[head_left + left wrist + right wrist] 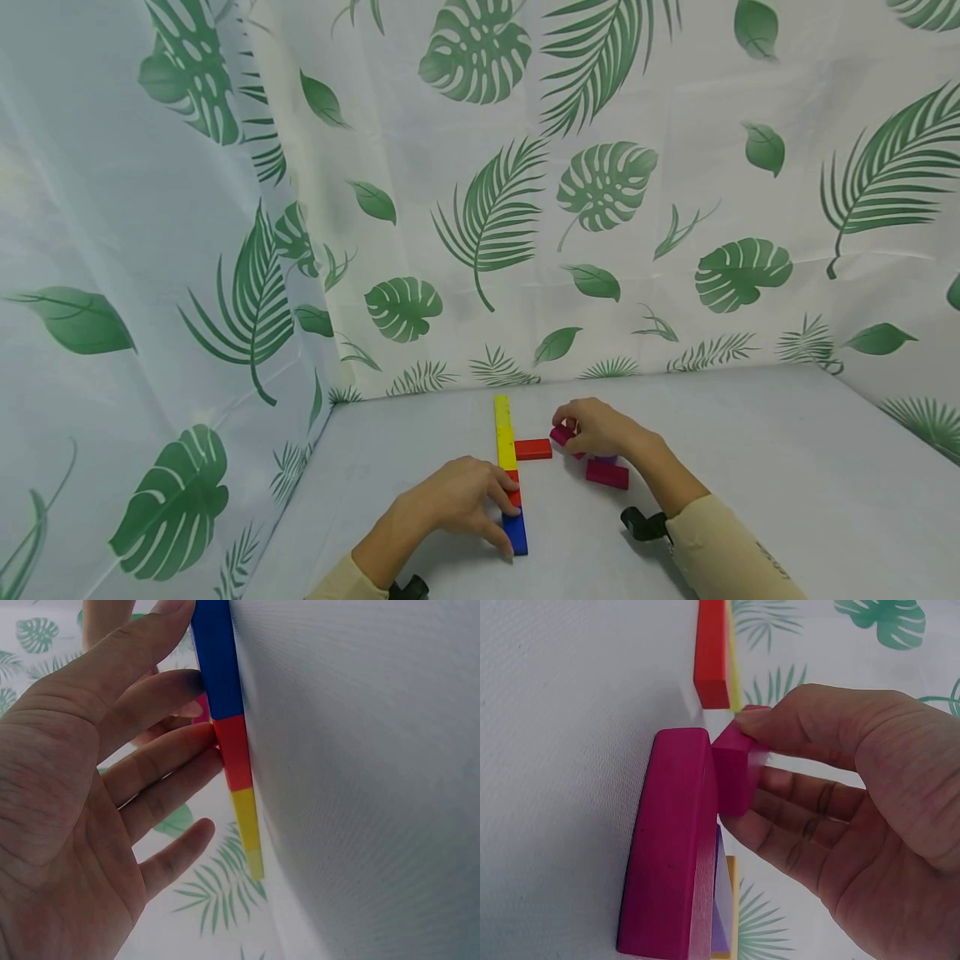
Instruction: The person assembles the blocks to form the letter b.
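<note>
A straight row of blocks runs away from me on the table, with a blue block [516, 537] nearest, then a red one [234, 754], then yellow [505, 429]. My left hand [459, 498] rests on the near part of this row, fingers spread and fairly straight. Its thumb is at the blue block, and its middle fingertips touch the red one. Between thumb and fingers, my right hand [600, 425] pinches a magenta block [739, 765]. Another red block [533, 450] lies crosswise, its left end against the yellow part of the row.
A second magenta block [607, 475] lies below my right hand. Beyond it, a purple block [720, 915] and an orange-yellow block [733, 892] show partly. A leaf-patterned curtain [510, 317] rises at the table's back edge and left side.
</note>
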### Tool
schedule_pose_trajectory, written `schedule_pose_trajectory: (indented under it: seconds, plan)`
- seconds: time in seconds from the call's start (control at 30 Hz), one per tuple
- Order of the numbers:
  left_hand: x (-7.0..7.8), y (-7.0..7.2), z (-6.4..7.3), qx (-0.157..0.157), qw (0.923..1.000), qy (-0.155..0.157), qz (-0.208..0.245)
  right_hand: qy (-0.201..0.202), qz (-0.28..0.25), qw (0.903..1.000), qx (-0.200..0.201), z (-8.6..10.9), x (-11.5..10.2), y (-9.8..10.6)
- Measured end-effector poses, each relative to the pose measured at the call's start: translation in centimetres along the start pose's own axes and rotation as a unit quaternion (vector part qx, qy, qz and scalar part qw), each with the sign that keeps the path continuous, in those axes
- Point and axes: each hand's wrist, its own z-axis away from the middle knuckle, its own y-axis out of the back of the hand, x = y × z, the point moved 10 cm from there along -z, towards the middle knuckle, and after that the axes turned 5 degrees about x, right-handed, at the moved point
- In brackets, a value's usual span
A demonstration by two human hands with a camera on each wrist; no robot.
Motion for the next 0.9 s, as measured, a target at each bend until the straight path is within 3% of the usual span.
schedule_pose_trajectory:
  seconds: [0.9]
  plan:
    - [-0.03,0.00,-0.11,-0.005,1.0000,0.001,0.001,0.030,0.016,0.9994,-0.008,0.17,-0.16,-0.33]
